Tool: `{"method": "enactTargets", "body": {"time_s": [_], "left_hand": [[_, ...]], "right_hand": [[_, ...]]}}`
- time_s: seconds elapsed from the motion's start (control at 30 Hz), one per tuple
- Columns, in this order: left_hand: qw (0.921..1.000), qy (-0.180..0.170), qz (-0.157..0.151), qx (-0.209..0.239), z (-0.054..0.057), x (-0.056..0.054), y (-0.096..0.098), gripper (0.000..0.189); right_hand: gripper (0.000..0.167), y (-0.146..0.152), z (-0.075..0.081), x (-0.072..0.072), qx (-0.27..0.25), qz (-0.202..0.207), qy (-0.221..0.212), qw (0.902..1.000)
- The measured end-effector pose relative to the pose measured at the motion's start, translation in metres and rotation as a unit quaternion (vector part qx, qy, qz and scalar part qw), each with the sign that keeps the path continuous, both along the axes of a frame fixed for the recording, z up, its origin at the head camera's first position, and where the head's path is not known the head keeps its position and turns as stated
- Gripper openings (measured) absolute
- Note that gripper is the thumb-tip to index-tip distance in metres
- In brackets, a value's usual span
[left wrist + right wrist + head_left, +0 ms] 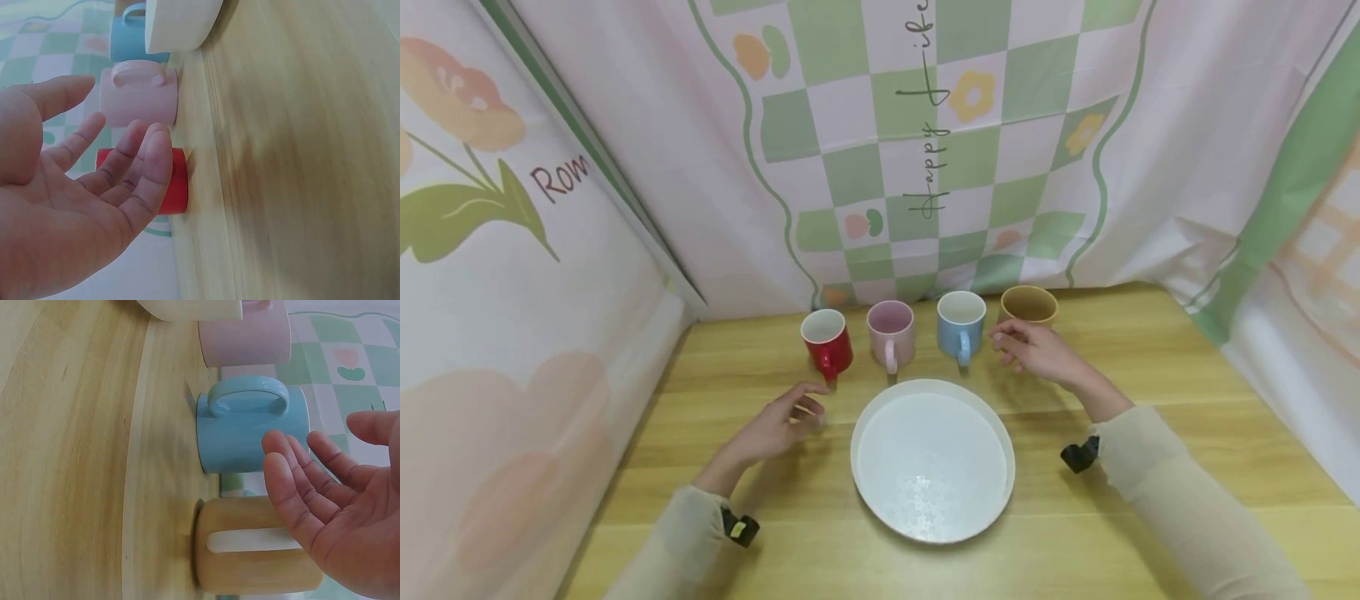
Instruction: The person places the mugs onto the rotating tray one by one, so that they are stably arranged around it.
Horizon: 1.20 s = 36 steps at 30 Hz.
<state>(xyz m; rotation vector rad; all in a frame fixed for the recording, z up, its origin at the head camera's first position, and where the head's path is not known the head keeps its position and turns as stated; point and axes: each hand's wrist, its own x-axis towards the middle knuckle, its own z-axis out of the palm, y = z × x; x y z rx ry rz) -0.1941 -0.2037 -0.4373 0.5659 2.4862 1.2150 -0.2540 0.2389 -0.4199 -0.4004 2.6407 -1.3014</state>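
Observation:
Four mugs would be a row at the back, so several mugs stand there: a red mug (829, 343), a pink mug (892, 337), a light blue mug (959, 329) and a tan mug (1028, 307). A round white tray (933, 467) lies in front of them. My left hand (782, 423) hovers near the red mug, fingers loosely bent, holding nothing. In front of the tan mug, partly hiding it, is my right hand (1036, 354), also holding nothing. The right wrist view shows its relaxed fingers (294, 481) beside the blue and tan mugs, a pale handle on the tan one.
All of it stands on a wooden table (760, 533). A checked cloth (910, 150) hangs right behind the mugs, and a flower-printed cloth (512, 333) borders the left side. Black wrist devices (1080, 454) sit at both sleeves.

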Motion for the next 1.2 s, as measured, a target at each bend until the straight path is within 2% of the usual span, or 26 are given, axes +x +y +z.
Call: {"method": "enactTargets", "body": {"time_s": [0.4, 0.77, 1.2], "left_hand": [[0.9998, -0.017, -0.005, 0.012, -0.004, 0.0, 0.004, 0.04], [0.9978, -0.052, -0.006, 0.042, -0.008, 0.005, 0.012, 0.042], [0.9964, -0.065, -0.024, 0.048, -0.015, 0.005, 0.017, 0.042]], "right_hand": [[0.039, -0.005, -0.005, -0.002, -0.029, 0.0, -0.005, 0.9996], [0.04, -0.009, -0.012, -0.005, -0.034, -0.004, -0.019, 0.9992], [0.041, -0.016, -0.012, -0.008, -0.026, -0.008, -0.034, 0.9991]]}}
